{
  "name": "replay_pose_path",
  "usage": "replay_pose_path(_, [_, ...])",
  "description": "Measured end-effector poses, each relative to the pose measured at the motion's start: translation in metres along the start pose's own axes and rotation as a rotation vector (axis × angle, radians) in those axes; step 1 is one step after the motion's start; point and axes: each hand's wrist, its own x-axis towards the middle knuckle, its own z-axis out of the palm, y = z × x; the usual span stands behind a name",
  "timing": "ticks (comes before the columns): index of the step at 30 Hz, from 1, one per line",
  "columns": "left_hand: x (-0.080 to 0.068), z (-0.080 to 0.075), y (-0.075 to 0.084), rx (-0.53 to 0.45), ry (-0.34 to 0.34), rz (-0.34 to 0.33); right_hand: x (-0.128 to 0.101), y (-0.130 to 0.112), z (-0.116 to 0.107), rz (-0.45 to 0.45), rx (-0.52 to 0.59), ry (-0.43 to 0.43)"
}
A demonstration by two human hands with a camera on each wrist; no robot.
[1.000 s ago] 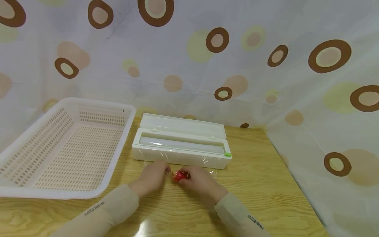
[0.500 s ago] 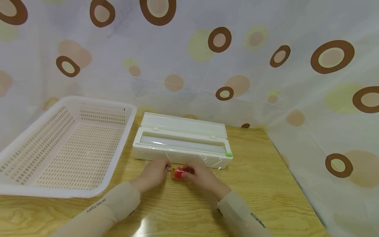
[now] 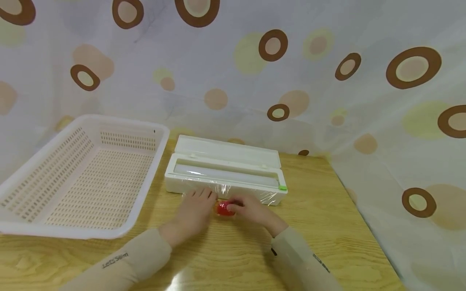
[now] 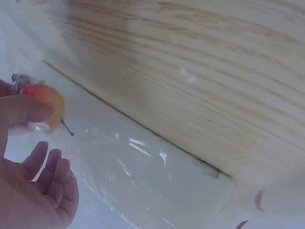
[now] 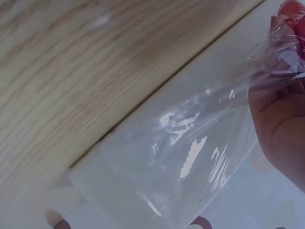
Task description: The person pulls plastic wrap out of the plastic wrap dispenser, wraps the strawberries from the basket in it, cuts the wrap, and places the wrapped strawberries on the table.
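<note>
A small red-and-yellow apple-like fruit with a dark stem (image 4: 55, 107) is partly covered in clear plastic wrap. My right hand (image 3: 251, 208) grips it, thumb on the near side, close in front of the white wrap box (image 3: 225, 178). The left hand (image 3: 194, 208) lies just left of the fruit, its fingertips overlapping the box's front. In the left wrist view its four fingers (image 4: 52, 179) are loosely bent, apart from the fruit, while a thumb crosses in front of it. Clear film (image 5: 186, 138) runs from the box towards the right hand, shiny and creased.
The box's lid (image 3: 227, 150) is folded back, showing a roll of wrap (image 3: 225, 173) inside; a green slider (image 3: 282, 188) sits at its right end. A large white perforated basket (image 3: 120, 230) stands left on the wooden table (image 3: 327, 226). A patterned sheet (image 3: 218, 60) hangs behind.
The fruit has moved slightly nearer the box and more of its smooth red side shows. My left hand has changed from curled fingers to fingers spread forward at the box's front.
</note>
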Motion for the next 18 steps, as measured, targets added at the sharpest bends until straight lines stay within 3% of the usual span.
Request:
replay_pose_path(3, [0.001, 0.005, 0.002, 0.145, 0.007, 0.067, 0.0, 0.001, -0.003, 0.011, 0.056, -0.014])
replay_pose_path(8, [0.006, 0.014, 0.002, 0.325, 0.069, 0.113, 0.002, 0.0, -0.009, 0.039, 0.173, -0.032])
replay_pose_path(18, [0.01, 0.015, 0.003, 0.421, 0.054, 0.124, 0.001, 0.001, -0.011, 0.015, 0.2, -0.067])
